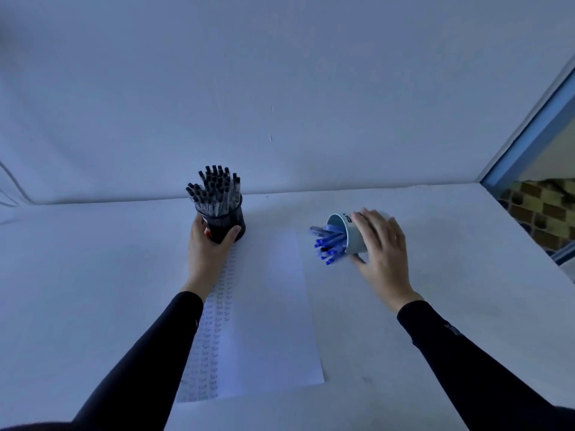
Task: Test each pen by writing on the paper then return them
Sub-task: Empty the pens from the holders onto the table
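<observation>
Wrapping the black mesh holder (225,228), left hand (207,248) grips — right hand (382,250) clasps tipped white cup (350,233).

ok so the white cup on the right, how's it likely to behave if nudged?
The cup lies tipped, mouth leftward, so it will probably roll. Its blue pens stick out and may slide free. The right hand holds it, likely steadying it.

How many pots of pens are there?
2. The black mesh pen holder stands upright, gripped by the left hand. The white cup is tipped sideways right of the white paper sheet, held by the right hand.
</observation>
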Action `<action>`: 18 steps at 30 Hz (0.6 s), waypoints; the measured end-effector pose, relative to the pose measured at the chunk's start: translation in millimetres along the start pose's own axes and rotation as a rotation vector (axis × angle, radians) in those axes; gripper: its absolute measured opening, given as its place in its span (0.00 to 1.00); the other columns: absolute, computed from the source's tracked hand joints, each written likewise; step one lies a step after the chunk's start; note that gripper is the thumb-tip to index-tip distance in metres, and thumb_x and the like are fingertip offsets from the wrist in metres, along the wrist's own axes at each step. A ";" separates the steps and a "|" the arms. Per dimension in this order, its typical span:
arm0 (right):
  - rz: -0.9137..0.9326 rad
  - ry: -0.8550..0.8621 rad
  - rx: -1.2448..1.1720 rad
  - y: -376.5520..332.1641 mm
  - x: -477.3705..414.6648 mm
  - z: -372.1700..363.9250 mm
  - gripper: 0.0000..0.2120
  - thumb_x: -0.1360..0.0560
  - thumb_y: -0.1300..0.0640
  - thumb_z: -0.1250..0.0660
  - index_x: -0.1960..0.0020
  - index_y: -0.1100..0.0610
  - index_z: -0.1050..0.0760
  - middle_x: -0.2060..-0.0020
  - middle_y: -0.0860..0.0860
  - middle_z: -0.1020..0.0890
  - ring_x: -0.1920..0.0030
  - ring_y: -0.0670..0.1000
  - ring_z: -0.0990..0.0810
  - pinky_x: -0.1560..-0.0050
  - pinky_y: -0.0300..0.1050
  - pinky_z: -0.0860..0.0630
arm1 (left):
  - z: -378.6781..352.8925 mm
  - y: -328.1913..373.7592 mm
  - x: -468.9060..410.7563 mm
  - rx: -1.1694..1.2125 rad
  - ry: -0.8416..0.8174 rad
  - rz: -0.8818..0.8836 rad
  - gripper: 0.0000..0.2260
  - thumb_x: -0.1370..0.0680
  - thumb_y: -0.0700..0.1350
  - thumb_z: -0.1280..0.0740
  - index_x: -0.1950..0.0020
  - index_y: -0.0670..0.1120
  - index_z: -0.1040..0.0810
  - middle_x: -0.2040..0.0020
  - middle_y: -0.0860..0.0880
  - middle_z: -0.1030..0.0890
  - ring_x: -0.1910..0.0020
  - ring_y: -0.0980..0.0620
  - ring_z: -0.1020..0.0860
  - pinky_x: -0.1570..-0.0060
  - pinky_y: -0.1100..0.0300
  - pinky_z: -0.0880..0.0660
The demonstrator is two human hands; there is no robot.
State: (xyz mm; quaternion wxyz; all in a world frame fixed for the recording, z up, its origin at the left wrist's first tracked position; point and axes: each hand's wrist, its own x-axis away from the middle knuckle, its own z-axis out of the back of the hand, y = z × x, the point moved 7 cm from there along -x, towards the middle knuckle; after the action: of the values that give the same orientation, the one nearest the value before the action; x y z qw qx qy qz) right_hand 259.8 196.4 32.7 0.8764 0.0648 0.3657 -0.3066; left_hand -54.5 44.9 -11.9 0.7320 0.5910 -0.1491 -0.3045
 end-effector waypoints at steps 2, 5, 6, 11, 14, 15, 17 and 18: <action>0.057 0.005 0.086 2.2 7.9 4.2 0.39 0.37 0.66 0.25 0.28 0.57 0.31 0.32 0.57 0.26 0.30 0.59 0.29 0.29 0.60 0.36 | 0.3 -2.2 -0.7 -0.019 -0.003 -0.001 0.26 0.28 0.53 0.25 0.35 0.60 0.33 0.40 0.62 0.24 0.40 0.60 0.23 0.43 0.60 0.25; 0.143 -0.011 0.178 -1.4 15.7 5.8 0.39 0.38 0.70 0.27 0.28 0.58 0.30 0.31 0.58 0.26 0.30 0.60 0.30 0.29 0.60 0.36 | 0.7 -5.8 -2.3 -0.030 0.002 0.009 0.27 0.29 0.54 0.25 0.33 0.58 0.33 0.38 0.60 0.24 0.39 0.59 0.24 0.41 0.56 0.25; 0.146 -0.020 0.199 -1.7 17.0 5.6 0.39 0.38 0.70 0.28 0.28 0.57 0.30 0.31 0.57 0.27 0.30 0.59 0.30 0.28 0.60 0.36 | 1.4 -6.6 -2.8 -0.037 0.004 0.011 0.28 0.29 0.55 0.25 0.33 0.58 0.33 0.38 0.59 0.24 0.39 0.59 0.24 0.40 0.55 0.25; 0.134 -0.035 0.278 3.5 21.2 6.9 0.38 0.35 0.70 0.31 0.26 0.57 0.31 0.29 0.57 0.28 0.29 0.59 0.30 0.27 0.59 0.38 | 1.8 -9.7 -5.2 -0.060 0.001 0.000 0.29 0.29 0.57 0.26 0.33 0.57 0.34 0.36 0.56 0.24 0.39 0.57 0.24 0.39 0.51 0.24; 0.124 -0.037 0.295 12.4 23.8 9.5 0.38 0.35 0.71 0.30 0.26 0.57 0.32 0.29 0.57 0.29 0.28 0.59 0.32 0.26 0.60 0.39 | 1.8 -10.7 -5.9 -0.066 0.001 0.002 0.29 0.30 0.59 0.26 0.33 0.57 0.34 0.36 0.55 0.24 0.39 0.57 0.24 0.39 0.50 0.24; 0.120 -0.035 0.297 15.6 24.7 10.2 0.38 0.35 0.71 0.30 0.26 0.57 0.32 0.28 0.58 0.29 0.27 0.59 0.32 0.26 0.60 0.39 | 1.6 -10.6 -5.8 -0.066 0.000 0.003 0.30 0.30 0.59 0.26 0.32 0.56 0.34 0.36 0.55 0.24 0.39 0.57 0.24 0.39 0.50 0.24; 0.114 -0.034 0.302 22.0 25.8 10.7 0.38 0.34 0.73 0.31 0.26 0.57 0.32 0.28 0.58 0.29 0.27 0.60 0.33 0.25 0.60 0.41 | 1.5 -11.9 -6.4 -0.062 -0.005 0.006 0.30 0.31 0.60 0.26 0.33 0.56 0.34 0.36 0.55 0.24 0.39 0.57 0.23 0.40 0.50 0.24; 0.112 -0.032 0.306 25.4 26.0 10.8 0.38 0.34 0.74 0.31 0.26 0.57 0.33 0.28 0.58 0.30 0.27 0.60 0.33 0.25 0.60 0.42 | 1.4 -11.9 -6.5 -0.060 -0.006 0.007 0.30 0.31 0.60 0.26 0.33 0.56 0.34 0.36 0.55 0.24 0.39 0.57 0.23 0.40 0.50 0.23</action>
State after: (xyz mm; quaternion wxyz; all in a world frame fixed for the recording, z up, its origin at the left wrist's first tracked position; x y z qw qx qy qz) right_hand 295.3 200.4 20.0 0.8776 0.2131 0.2965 -0.3107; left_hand -63.5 46.5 -22.1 0.7500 0.5673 -0.1442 -0.3082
